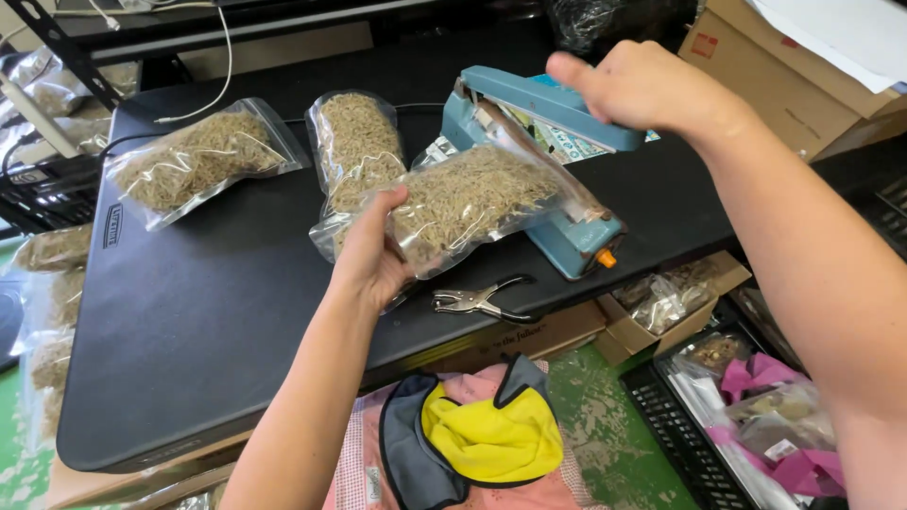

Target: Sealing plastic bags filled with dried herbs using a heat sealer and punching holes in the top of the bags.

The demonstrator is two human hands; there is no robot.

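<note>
My left hand point(370, 253) grips the near end of a clear plastic bag of dried brown herbs point(472, 203). The bag's far open end lies between the jaws of a teal heat sealer point(576, 236) on the black table point(189, 321). My right hand point(642, 87) rests on the sealer's raised lever arm point(543, 99), fingers wrapped over its end. Two more filled clear bags lie on the table: one point(357, 142) just behind the held bag, another point(196, 159) to the far left.
A metal hole punch plier point(477, 302) lies at the table's front edge. Cardboard boxes point(794, 85) stand at the right. A black crate with packets and pink ribbon point(756, 406) sits on the floor. More filled bags point(52, 283) hang left of the table.
</note>
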